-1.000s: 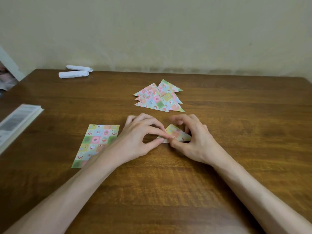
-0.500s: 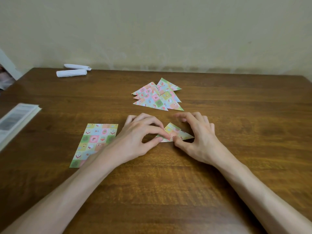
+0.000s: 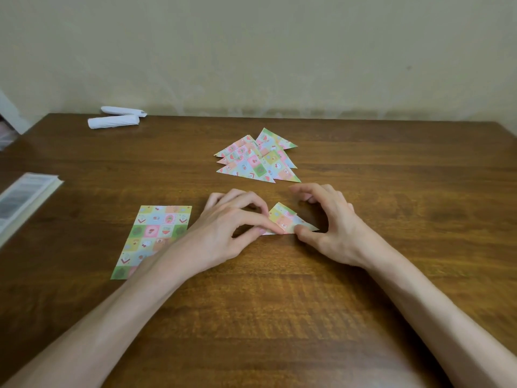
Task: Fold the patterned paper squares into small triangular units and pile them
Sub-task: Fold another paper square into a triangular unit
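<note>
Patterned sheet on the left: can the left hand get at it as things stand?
Probably yes. The sheet lies flat beside the left hand, only that arm's own forearm over its corner. The hand pinches the folded triangle, though, and must release it first.

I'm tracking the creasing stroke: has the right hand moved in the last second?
Yes: against the triangle pile, the right hand shifted rightward, thumb sliding along the near edge of the folded paper.

Home room; wooden table (image 3: 279, 317), plain wall (image 3: 251, 51)
</note>
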Demonstrator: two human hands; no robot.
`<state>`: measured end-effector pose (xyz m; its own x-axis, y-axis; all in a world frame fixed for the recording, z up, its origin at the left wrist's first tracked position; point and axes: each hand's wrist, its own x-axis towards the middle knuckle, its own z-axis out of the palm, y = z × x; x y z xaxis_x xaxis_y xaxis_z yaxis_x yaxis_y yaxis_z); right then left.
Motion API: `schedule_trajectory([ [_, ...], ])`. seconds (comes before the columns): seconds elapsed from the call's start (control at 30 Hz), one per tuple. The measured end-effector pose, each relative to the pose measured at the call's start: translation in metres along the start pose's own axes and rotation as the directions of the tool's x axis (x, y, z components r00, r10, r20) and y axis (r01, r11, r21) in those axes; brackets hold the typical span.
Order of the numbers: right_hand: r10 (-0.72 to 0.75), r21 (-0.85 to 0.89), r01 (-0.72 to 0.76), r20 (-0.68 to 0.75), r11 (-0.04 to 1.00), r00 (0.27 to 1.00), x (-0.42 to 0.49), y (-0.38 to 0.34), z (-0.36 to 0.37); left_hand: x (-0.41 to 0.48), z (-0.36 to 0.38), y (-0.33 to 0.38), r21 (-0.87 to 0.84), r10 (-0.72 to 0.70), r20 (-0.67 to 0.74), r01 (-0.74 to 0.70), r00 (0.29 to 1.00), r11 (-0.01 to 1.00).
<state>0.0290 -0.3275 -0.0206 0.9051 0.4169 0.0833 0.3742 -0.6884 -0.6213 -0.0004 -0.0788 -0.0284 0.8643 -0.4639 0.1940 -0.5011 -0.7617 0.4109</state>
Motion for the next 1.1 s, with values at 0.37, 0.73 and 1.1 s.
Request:
schedule_trajectory([
  [0.37, -0.042, 0.147, 0.024, 0.121, 0.989, 0.992, 0.003, 0.019, -0.018, -0.001, 0.000, -0.001, -0.047, -0.002, -0.003, 0.002, 1.000, 0.999],
  [0.73, -0.045, 0.244, 0.008, 0.143, 0.970, 0.989, 0.005, 0.022, -0.028, -0.001, -0.001, -0.002, -0.054, -0.051, -0.074, 0.047, 0.996, 0.997],
  [1.1, -0.136, 0.186, 0.133, 0.005, 0.973, 0.991, 0.000, 0.007, -0.016, -0.004, -0.002, 0.007, 0.191, 0.200, -0.286, -0.149, 0.937, 0.970],
])
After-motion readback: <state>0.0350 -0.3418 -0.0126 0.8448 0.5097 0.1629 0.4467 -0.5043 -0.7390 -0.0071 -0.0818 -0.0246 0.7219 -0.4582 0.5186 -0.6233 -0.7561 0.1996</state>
